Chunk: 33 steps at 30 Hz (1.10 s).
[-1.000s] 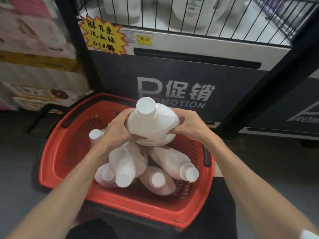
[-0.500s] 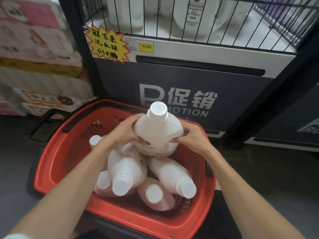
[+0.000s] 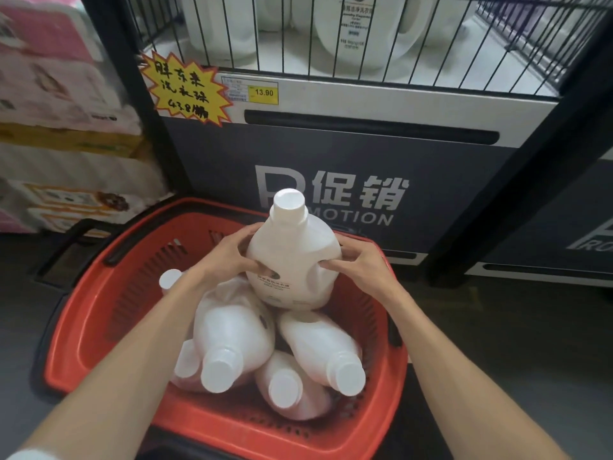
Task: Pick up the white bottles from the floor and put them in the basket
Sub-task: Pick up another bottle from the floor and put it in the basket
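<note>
A large white bottle [image 3: 292, 257] with a white cap stands upright at the far side of the red basket [image 3: 99, 310], on top of the pile. My left hand [image 3: 229, 257] grips its left side and my right hand [image 3: 358, 270] grips its right side. Below it, several white bottles lie in the basket with their caps toward me, among them one on the left [image 3: 232, 333], one on the right [image 3: 325, 350] and one at the bottom [image 3: 292, 390]. Another cap [image 3: 170, 278] pokes out behind my left wrist.
The basket sits on a dark grey floor [image 3: 497, 343] against a promotion shelf [image 3: 331, 167] with a wire cage of big white jugs [image 3: 361, 31] on top. Stacked paper-goods packs [image 3: 59, 111] stand at the left. A black post [image 3: 517, 161] slants down at the right.
The bottle in my hands has tipped from leaning toward me to upright and has moved toward the far side of the basket. Both hands kept hold of it.
</note>
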Tool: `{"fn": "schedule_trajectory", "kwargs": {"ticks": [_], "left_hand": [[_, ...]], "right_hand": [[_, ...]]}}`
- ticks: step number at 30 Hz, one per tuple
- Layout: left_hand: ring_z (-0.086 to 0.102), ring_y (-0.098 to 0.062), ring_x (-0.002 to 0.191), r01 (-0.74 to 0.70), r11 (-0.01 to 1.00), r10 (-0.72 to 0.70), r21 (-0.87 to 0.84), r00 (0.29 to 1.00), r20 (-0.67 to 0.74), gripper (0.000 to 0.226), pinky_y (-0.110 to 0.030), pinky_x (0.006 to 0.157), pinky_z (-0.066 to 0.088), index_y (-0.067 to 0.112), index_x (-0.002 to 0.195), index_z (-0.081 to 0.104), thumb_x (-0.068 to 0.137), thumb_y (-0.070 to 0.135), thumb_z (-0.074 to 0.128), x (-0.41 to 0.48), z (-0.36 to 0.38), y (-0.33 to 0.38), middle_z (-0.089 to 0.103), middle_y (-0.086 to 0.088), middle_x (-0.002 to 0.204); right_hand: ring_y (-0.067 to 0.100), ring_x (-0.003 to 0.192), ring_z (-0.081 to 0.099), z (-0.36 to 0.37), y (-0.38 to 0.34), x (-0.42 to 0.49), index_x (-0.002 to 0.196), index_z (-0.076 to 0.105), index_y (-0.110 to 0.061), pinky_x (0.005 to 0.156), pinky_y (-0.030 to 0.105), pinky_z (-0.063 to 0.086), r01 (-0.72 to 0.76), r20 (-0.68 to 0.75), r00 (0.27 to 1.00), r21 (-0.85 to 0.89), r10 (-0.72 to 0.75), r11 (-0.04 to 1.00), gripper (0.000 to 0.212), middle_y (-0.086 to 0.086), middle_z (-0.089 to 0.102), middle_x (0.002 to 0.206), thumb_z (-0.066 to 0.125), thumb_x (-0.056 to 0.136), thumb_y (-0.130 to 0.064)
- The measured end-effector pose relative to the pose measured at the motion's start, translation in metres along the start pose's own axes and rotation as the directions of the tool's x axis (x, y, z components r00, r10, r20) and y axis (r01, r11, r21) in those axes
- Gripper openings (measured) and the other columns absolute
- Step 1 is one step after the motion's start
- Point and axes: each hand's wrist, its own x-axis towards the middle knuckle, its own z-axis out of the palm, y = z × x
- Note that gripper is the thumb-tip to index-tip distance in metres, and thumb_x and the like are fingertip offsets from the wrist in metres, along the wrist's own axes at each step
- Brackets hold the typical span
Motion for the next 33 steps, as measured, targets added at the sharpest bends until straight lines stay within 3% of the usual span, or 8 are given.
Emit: {"fn": "schedule_trajectory", "kwargs": {"ticks": [5, 11, 16, 19, 33], "left_hand": [[0.059, 0.001, 0.121, -0.007, 0.998, 0.009, -0.064, 1.000, 0.030, 0.088, -0.033, 0.102, 0.047, 0.046, 0.132, 0.057, 0.067, -0.007, 0.086, 0.008, -0.004, -0.007, 0.067, 0.018, 0.129], [0.061, 0.003, 0.117, -0.022, 0.999, 0.024, -0.035, 0.998, 0.052, 0.085, -0.032, 0.100, 0.048, 0.044, 0.133, 0.057, 0.068, -0.001, 0.088, 0.010, -0.009, -0.012, 0.067, 0.019, 0.127], [0.061, 0.012, 0.109, -0.034, 0.998, 0.035, -0.044, 0.999, 0.041, 0.083, -0.011, 0.085, 0.048, 0.046, 0.124, 0.057, 0.069, -0.008, 0.085, 0.006, -0.009, -0.010, 0.069, 0.025, 0.119], [0.061, 0.016, 0.105, -0.038, 0.998, 0.040, -0.041, 0.998, 0.039, 0.081, -0.003, 0.078, 0.047, 0.045, 0.122, 0.057, 0.069, -0.011, 0.083, 0.005, -0.009, -0.008, 0.070, 0.030, 0.113], [0.061, 0.015, 0.106, -0.023, 1.000, 0.023, 0.002, 0.999, 0.035, 0.082, -0.003, 0.079, 0.047, 0.041, 0.125, 0.056, 0.070, -0.014, 0.081, 0.008, -0.008, -0.014, 0.069, 0.030, 0.114]], "right_hand": [[0.009, 0.110, 0.072, 0.001, 0.004, 0.008, 0.135, 0.071, -0.019, 0.093, 0.019, 0.055, -0.002, -0.014, 1.000, -0.021, 0.001, 1.000, 0.055, -0.012, 0.077, 0.117, 0.085, 0.083, -0.007], [0.007, 0.107, 0.073, 0.004, 0.006, 0.010, 0.134, 0.071, -0.019, 0.087, 0.014, 0.054, -0.027, -0.025, 0.999, -0.036, 0.026, 0.999, 0.054, -0.013, 0.078, 0.114, 0.085, 0.083, -0.008], [0.007, 0.113, 0.071, 0.006, 0.007, 0.012, 0.134, 0.071, -0.024, 0.102, 0.032, 0.056, -0.059, 0.007, 0.998, -0.064, 0.059, 0.996, 0.051, -0.014, 0.076, 0.120, 0.084, 0.086, -0.013], [0.006, 0.114, 0.071, 0.006, 0.007, 0.012, 0.132, 0.073, -0.023, 0.104, 0.036, 0.055, -0.072, 0.011, 0.997, -0.062, 0.073, 0.995, 0.048, -0.013, 0.077, 0.119, 0.084, 0.086, -0.013], [0.008, 0.115, 0.071, 0.006, 0.013, 0.013, 0.131, 0.073, -0.020, 0.106, 0.041, 0.055, -0.074, 0.004, 0.997, -0.043, 0.075, 0.996, 0.047, -0.012, 0.077, 0.118, 0.083, 0.087, -0.007]]}}
